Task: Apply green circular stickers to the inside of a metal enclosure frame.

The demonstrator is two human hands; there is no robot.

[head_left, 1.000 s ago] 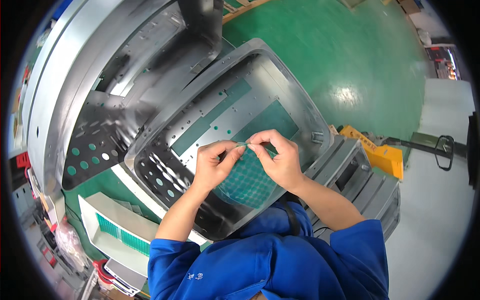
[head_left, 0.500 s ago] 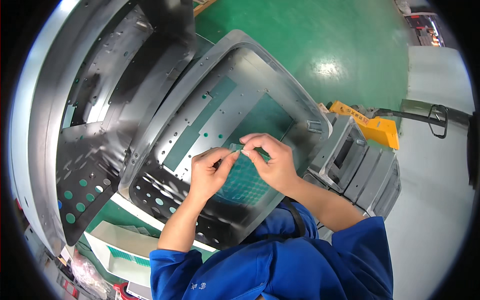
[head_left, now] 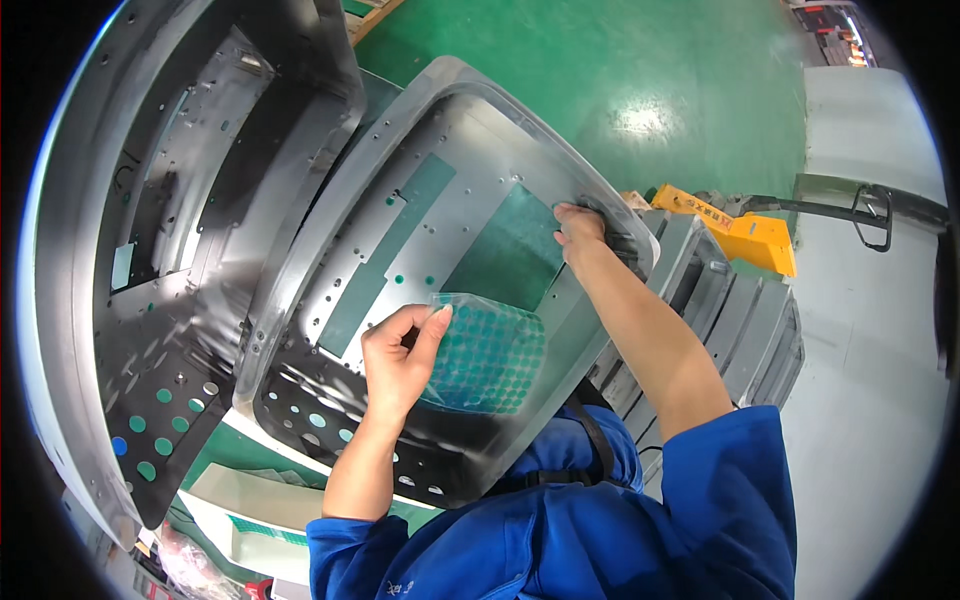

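My left hand (head_left: 398, 360) pinches the upper left corner of a clear sheet covered with rows of round green dot stickers (head_left: 492, 355). The sheet hangs over the open inside of a large grey metal housing (head_left: 490, 140), which has rectangular cut-outs and small holes in its floor. Against the inner right wall of that housing is my right hand (head_left: 582, 230), its fingers drawn together close to the metal. Anything between those fingertips is too small or hidden to make out.
A second large metal housing (head_left: 225, 190) stands close on the left. Several grey metal frames (head_left: 735, 320) are stacked at the right, beside a yellow part (head_left: 735, 232) and a black handle (head_left: 800, 203). A white box (head_left: 235, 500) lies at lower left. The floor (head_left: 650, 70) is green.
My right hand has left the sheet and moved right and away to the housing's inner wall. My left hand keeps the sticker sheet, which now shows more fully.
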